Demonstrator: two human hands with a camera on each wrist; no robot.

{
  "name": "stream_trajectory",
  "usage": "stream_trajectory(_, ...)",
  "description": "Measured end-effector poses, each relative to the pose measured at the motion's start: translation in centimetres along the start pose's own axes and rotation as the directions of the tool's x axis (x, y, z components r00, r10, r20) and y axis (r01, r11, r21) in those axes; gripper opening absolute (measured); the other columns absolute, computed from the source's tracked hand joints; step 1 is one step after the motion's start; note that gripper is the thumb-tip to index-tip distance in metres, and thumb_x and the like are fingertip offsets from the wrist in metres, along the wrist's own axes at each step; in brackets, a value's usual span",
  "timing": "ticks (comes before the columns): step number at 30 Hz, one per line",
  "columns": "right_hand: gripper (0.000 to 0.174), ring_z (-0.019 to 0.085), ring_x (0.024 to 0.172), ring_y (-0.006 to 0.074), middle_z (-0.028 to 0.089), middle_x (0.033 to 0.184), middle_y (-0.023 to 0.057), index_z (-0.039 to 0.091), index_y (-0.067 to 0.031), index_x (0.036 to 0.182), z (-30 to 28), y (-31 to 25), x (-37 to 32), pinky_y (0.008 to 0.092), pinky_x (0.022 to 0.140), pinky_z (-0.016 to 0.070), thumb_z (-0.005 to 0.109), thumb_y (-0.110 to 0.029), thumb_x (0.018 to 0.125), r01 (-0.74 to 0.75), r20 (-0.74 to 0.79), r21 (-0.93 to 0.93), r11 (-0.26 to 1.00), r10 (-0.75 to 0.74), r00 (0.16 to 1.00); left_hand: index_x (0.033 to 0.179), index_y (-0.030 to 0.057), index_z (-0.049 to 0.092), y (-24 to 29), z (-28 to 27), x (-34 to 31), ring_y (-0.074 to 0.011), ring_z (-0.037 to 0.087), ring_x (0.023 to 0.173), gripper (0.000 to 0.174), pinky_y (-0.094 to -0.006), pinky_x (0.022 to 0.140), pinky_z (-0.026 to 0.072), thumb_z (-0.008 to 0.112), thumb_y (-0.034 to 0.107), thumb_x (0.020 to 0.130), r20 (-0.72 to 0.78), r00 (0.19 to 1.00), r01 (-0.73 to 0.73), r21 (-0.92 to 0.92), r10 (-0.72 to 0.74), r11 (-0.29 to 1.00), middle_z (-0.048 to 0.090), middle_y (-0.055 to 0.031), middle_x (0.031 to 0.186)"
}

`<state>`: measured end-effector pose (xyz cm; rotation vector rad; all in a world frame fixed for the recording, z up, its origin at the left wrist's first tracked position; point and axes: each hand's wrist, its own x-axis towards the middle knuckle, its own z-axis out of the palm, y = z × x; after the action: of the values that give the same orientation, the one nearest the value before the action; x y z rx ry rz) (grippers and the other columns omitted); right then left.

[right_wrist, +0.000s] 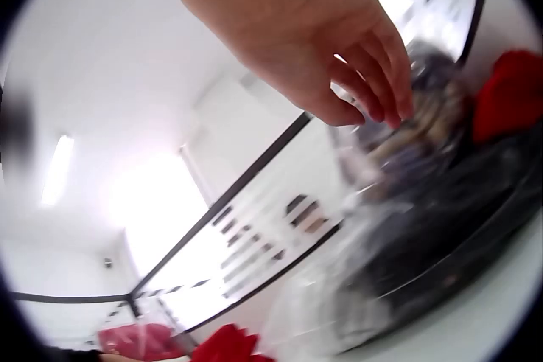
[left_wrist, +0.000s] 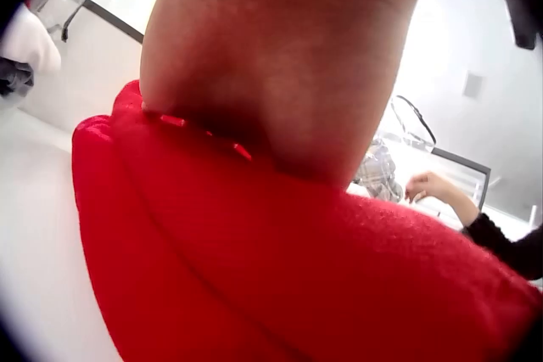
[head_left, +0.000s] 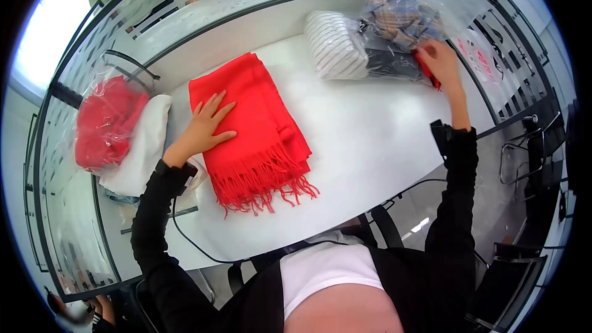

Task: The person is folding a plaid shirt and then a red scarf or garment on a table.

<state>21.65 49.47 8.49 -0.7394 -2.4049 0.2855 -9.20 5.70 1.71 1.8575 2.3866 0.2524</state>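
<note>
A folded red scarf (head_left: pixel 259 105) with a fringe lies on the white table. My left hand (head_left: pixel 206 126) rests flat on its left part, fingers spread; in the left wrist view the hand (left_wrist: pixel 271 65) covers part of the red cloth (left_wrist: pixel 254 252). My right hand (head_left: pixel 443 65) is at the far right beside a bagged dark item (head_left: pixel 394 63), over a small red thing (head_left: pixel 427 69). In the right wrist view the hand (right_wrist: pixel 314 48) has loosely bent fingers with nothing visible between them, near a bagged plaid cloth (right_wrist: pixel 416 141) and a red item (right_wrist: pixel 513 95).
A striped white item in plastic (head_left: pixel 336 46) and a bagged plaid cloth (head_left: pixel 401 15) lie at the back right. At the left are a bagged red item (head_left: pixel 111 123) and white cloth (head_left: pixel 142 148). A low partition borders the table; a black cable crosses its front edge.
</note>
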Motion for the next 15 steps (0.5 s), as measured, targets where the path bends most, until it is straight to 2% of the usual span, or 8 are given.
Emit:
stream_trajectory(1,0.022,0.061,0.077,0.0267,0.063,0.080,0.0131,0.061,-0.0030,0.088,-0.5,4.3,-0.6,0.0349,0.067,0.0473,0.064,-0.019,0.074,-0.061,-0.005,-0.124,0.990,0.061,0.998,0.131,0.0136,0.039,0.0,0.0,-0.2,-0.0339,0.020,0.132,0.062,-0.0502,0.106,0.0153,0.061,0.035,0.078,0.002,1.000,0.009,-0.019,-0.009,1.000,0.023,-0.0143,0.143)
stream_trajectory(3,0.032,0.058,0.089,0.0301,0.059,0.094,0.0158,0.058,-0.0022,0.098,-0.3,8.4,-1.5,0.0373,0.075,0.0457,0.066,-0.019,0.072,0.055,-0.041,-0.192,0.980,-0.064,0.997,0.131,0.0128,0.038,0.3,-0.2,-0.2,-0.0333,0.021,0.132,0.061,-0.0492,0.106,0.0162,0.061,0.029,0.078,0.003,1.000,0.027,-0.053,-0.027,0.998,0.024,-0.0135,0.143)
stream_trajectory(7,0.054,0.048,0.105,0.0369,0.051,0.112,0.0185,0.047,-0.0021,0.116,2.8,10.1,-0.9,0.0411,0.087,0.0407,0.068,-0.018,0.068,0.273,-0.081,-0.173,0.946,-0.290,0.954,0.129,0.0096,0.041,1.5,0.1,-0.2,-0.0343,0.025,0.130,0.058,-0.0474,0.105,0.0198,0.060,0.033,0.079,-0.021,1.000,-0.008,-0.067,0.007,0.998,0.029,-0.0153,0.140)
stream_trajectory(8,0.059,0.050,0.099,0.0395,0.052,0.108,0.0186,0.045,-0.0039,0.121,4.1,10.9,-0.7,0.0423,0.086,0.0423,0.067,-0.014,0.068,0.237,-0.105,-0.221,0.946,-0.265,0.959,0.129,0.0091,0.041,1.9,-0.1,-0.4,-0.0347,0.026,0.129,0.059,-0.0467,0.105,0.0210,0.060,0.033,0.079,0.009,1.000,0.005,-0.114,-0.004,0.993,0.029,-0.0159,0.139)
stream_trajectory(11,0.055,0.051,0.101,0.0384,0.050,0.115,0.0210,0.045,-0.0051,0.122,5.4,10.7,1.1,0.0440,0.083,0.0437,0.062,-0.007,0.069,0.013,0.022,-0.367,0.930,-0.006,1.000,0.128,0.0077,0.041,3.4,-1.1,-1.4,-0.0359,0.030,0.127,0.060,-0.0449,0.104,0.0238,0.061,0.035,0.078,0.072,0.997,0.040,-0.178,-0.027,0.983,0.031,-0.0177,0.138)
stream_trajectory(12,0.048,0.055,0.096,0.0364,0.055,0.108,0.0196,0.048,-0.0051,0.116,4.6,10.6,1.4,0.0460,0.076,0.0462,0.058,-0.002,0.069,0.011,0.099,-0.517,0.856,0.047,0.994,0.128,0.0076,0.041,4.1,-1.3,-2.0,-0.0362,0.030,0.126,0.061,-0.0444,0.104,0.0241,0.061,0.036,0.078,0.084,0.996,0.039,-0.152,-0.027,0.988,0.030,-0.0182,0.138)
stream_trajectory(13,0.040,0.059,0.086,0.0348,0.059,0.100,0.0161,0.051,-0.0071,0.110,3.7,10.3,1.1,0.0466,0.068,0.0475,0.056,-0.001,0.070,0.113,0.050,-0.558,0.822,-0.103,0.993,0.128,0.0074,0.041,4.8,-1.5,-2.5,-0.0364,0.031,0.126,0.062,-0.0440,0.104,0.0245,0.062,0.037,0.078,0.092,0.995,0.038,-0.124,-0.027,0.992,0.030,-0.0187,0.138)
stream_trajectory(15,0.039,0.060,0.083,0.0354,0.061,0.092,0.0153,0.052,-0.0087,0.108,1.4,10.2,2.1,0.0460,0.069,0.0476,0.055,-0.002,0.070,0.128,0.081,-0.656,0.744,-0.098,0.992,0.133,0.0101,0.036,5.8,-1.5,-3.7,-0.0344,0.029,0.127,0.069,-0.0416,0.105,0.0242,0.065,0.035,0.076,0.146,0.988,0.055,-0.002,-0.054,0.998,0.026,-0.0163,0.141)
